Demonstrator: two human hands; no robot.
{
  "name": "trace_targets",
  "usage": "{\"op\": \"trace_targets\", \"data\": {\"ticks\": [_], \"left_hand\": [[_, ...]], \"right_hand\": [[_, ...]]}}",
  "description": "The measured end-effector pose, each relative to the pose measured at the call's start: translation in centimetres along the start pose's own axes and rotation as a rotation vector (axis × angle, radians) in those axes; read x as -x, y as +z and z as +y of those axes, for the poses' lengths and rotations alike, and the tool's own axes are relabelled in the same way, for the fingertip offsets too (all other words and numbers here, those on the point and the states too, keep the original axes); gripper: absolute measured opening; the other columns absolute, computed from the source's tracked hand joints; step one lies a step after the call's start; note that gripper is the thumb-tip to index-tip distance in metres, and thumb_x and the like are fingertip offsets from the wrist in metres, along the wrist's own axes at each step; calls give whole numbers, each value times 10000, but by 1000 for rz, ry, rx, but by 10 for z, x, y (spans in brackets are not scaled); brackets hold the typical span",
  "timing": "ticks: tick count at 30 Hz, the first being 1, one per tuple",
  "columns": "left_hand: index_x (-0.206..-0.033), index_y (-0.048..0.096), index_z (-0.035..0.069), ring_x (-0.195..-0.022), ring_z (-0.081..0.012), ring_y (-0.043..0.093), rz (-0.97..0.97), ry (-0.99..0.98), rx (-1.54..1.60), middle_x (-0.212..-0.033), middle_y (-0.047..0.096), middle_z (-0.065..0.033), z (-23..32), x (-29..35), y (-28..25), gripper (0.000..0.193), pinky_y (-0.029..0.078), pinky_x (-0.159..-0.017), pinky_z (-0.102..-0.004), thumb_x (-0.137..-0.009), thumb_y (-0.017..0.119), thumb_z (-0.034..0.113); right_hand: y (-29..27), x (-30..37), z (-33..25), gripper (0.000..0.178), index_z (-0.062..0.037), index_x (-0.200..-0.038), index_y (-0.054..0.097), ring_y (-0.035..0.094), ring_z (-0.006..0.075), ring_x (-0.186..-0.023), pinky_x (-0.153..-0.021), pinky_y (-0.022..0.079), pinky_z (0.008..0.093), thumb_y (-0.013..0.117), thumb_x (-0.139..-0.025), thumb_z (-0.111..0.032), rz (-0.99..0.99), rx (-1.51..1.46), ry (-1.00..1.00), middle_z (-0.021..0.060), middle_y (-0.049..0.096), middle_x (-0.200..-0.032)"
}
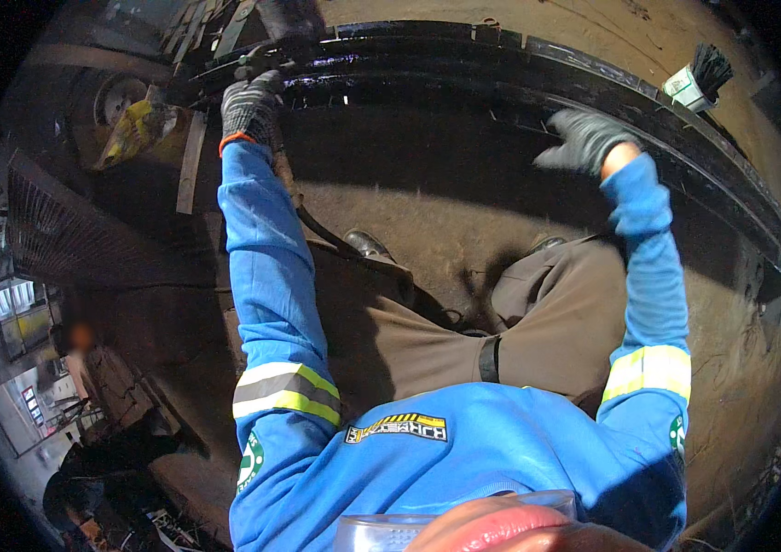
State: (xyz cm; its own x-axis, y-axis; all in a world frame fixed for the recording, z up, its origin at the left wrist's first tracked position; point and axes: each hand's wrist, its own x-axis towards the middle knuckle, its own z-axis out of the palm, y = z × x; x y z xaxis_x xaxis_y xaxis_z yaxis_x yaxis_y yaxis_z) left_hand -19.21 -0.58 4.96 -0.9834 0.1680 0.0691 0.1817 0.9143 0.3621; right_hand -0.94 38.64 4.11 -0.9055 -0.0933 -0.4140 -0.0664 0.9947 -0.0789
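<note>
My left hand point(250, 106), in a dark grey knit glove with an orange cuff, is closed at the left part of long dark steel beams point(427, 69). It seems to grip a dark tool, mostly hidden by the fingers. A cable point(321, 225) runs from beneath that hand down toward my legs. My right hand point(584, 143), in a grey glove, is held out over the near side of the beams, slightly blurred. Its fingers are stretched out and nothing shows in them.
A white container of dark rods point(688, 89) stands beyond the beams at the right. On the left are a yellow bag point(139, 132), a flat metal strip point(191, 164) and a dark grating point(68, 216). Another person point(109, 382) is at the far left.
</note>
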Motion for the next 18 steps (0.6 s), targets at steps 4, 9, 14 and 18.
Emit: {"op": "trace_targets", "data": {"ticks": [4, 9, 14, 18], "left_hand": [[-999, 619, 76, -897, -326, 591, 49, 497, -324, -979, 627, -136, 14, 6, 3, 258, 466, -790, -376, -773, 499, 104], [-985, 604, 101, -855, -320, 591, 139, 742, -300, -853, 625, -142, 41, 2, 19, 276, 457, -786, -393, -723, 546, 37], [-1000, 597, 85, -901, -339, 577, 190, 860, -162, -949, 620, -134, 50, 32, -14, 280, 444, -853, -383, -725, 554, 56], [-1049, 602, 92, -909, -327, 578, 82, 638, -240, -958, 620, -145, 14, 7, 1, 307, 452, -841, -371, -750, 534, 76]], "right_hand": [[23, 36, -123, 557, 7, -962, 614, 581, 358, -918, -791, 469, 415, 634, -676, -471, -135, -198, -446, 225, 606, -954], [69, 29, -170, 499, -44, -990, 617, 584, 334, -937, -790, 471, 409, 622, -699, -448, -345, -146, -486, 168, 615, -994], [110, 8, -148, 656, -30, -1167, 509, 524, 322, -1055, -861, 429, 432, 566, -725, -511, -329, -61, -420, 178, 550, -1139], [93, 7, -155, 489, -54, -1051, 592, 574, 314, -973, -802, 461, 436, 599, -728, -421, -320, 9, -328, 153, 602, -1055]]}}
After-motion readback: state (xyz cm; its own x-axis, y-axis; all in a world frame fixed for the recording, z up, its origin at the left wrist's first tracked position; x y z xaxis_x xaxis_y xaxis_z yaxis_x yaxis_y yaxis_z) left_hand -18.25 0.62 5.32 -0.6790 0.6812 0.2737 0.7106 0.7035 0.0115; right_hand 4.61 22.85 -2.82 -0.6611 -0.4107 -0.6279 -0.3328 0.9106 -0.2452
